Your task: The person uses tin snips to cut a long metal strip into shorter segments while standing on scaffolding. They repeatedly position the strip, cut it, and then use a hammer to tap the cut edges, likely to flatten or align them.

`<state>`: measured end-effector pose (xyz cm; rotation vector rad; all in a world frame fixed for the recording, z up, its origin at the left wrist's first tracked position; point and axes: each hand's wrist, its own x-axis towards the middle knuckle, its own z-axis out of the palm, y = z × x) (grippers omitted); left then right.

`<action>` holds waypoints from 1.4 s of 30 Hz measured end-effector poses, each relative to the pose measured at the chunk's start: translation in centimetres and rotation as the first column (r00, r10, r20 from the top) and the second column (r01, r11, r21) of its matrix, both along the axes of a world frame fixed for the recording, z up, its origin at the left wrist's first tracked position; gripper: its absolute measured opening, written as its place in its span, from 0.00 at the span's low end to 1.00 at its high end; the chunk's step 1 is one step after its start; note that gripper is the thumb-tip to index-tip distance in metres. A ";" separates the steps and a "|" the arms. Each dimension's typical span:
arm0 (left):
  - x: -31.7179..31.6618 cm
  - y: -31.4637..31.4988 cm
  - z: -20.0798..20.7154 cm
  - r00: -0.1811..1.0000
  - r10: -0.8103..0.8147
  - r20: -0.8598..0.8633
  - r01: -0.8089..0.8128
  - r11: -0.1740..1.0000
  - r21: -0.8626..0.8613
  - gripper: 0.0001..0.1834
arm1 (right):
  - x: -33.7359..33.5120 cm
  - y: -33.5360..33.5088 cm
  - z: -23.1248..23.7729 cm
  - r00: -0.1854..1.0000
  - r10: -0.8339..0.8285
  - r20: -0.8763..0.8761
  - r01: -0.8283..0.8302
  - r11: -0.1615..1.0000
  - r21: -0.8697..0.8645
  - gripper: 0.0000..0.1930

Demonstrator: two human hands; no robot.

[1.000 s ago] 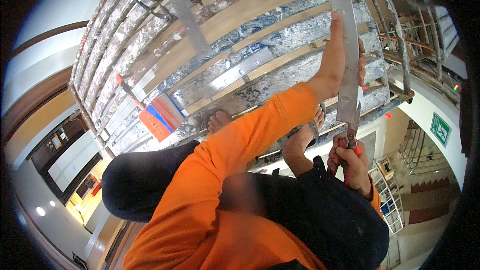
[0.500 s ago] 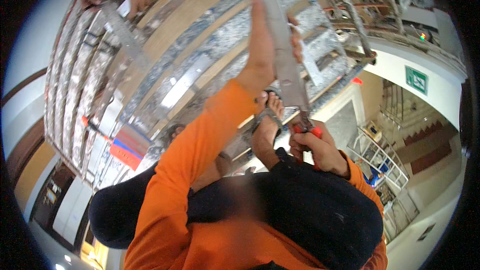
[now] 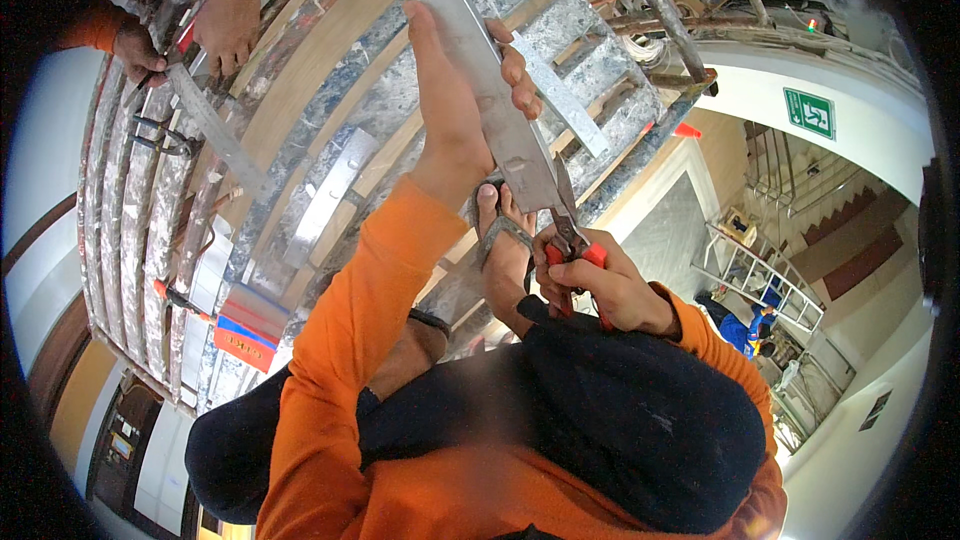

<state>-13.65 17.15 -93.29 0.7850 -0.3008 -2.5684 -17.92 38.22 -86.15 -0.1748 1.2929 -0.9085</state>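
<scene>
My left hand (image 3: 450, 120) is wrapped round a long grey metal strip (image 3: 480, 80), thumb along one edge and fingers round the other. The strip slants from the upper middle down toward my right knee. My right hand (image 3: 615, 285) grips red-handled tin snips (image 3: 568, 232) at the strip's near end. One blade shows beside the strip's right edge; the other is partly hidden. Beyond my left fingers, another flat metal piece (image 3: 560, 95) lies on the planks.
I squat on paint-splashed scaffold planks (image 3: 400, 100) with gaps. A co-worker's hands (image 3: 225, 30) hold a metal strip (image 3: 215, 130) at upper left. A red and blue bladed tool (image 3: 250, 330) lies left of my knee. Scaffold poles (image 3: 665, 20) stand right; a stairwell (image 3: 850, 230) lies below.
My left hand and the metal strip have moved left, and my right hand with the tin snips has shifted slightly left too. The snips' blade now shows beside the strip's edge.
</scene>
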 end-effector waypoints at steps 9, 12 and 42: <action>0.0 0.1 0.8 1.000 0.005 0.005 -0.005 0.997 -0.073 0.41 | -0.2 0.1 0.3 1.000 0.021 0.004 -0.021 0.998 0.065 0.09; 0.0 0.0 0.8 1.000 -0.006 0.006 0.006 0.996 -0.084 0.41 | 0.2 0.0 0.5 0.999 -0.013 -0.036 0.016 0.998 0.063 0.08; -0.4 0.4 0.1 0.996 0.073 0.043 -0.074 0.997 0.021 0.31 | -3.1 1.7 -0.5 0.991 -0.018 0.130 0.014 1.000 0.027 0.20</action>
